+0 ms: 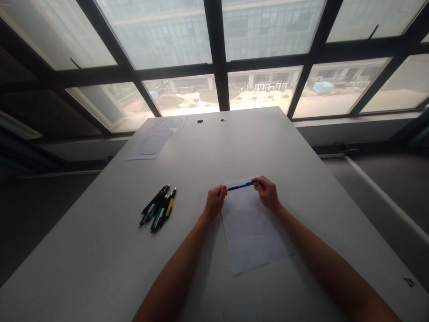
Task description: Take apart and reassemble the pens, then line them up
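The left hand (pixel 215 200) and right hand (pixel 266 191) each grip one end of a blue pen (pixel 240 186) over a white paper (pixel 253 232) on the counter (pixel 100 250), with a bunch of pens (pixel 159 207) lying well to the left.

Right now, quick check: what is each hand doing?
Left hand: closed on the dark end of the slim blue pen, above the white paper sheet.
Right hand: closed on the same pen's other end.

Slim blue pen (pixel 240 186) with dark tip, held level and crosswise between left hand (pixel 215 201) and right hand (pixel 266 192), one end pinched in each, just above white sheet (pixel 251 232).
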A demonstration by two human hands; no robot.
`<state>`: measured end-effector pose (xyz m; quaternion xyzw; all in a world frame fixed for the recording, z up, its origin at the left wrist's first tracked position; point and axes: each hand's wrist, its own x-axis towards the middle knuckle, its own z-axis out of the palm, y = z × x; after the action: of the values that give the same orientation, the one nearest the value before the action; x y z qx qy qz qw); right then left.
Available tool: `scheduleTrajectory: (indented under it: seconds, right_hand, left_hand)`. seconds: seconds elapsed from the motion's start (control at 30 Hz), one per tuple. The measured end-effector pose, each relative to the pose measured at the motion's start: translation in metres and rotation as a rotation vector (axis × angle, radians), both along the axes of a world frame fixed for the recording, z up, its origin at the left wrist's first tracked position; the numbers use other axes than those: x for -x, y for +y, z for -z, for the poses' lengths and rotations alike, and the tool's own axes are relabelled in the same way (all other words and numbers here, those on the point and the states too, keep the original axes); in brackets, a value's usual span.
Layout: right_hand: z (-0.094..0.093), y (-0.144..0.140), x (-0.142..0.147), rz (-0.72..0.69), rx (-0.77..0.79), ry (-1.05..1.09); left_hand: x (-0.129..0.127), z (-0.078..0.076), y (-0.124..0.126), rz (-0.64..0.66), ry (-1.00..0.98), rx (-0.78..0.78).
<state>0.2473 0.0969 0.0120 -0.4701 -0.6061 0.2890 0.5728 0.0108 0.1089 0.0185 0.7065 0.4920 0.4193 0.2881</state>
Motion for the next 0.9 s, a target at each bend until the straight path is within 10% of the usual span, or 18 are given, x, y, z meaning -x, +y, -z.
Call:
scheduleTrajectory:
  seconds: [0.9]
  right_hand:
    - [0.013,0.012,-0.009,0.184,0.137,0.286]
  left_hand:
    - [0.004,-0.001,0.004,-0.096,-0.048,-0.103]
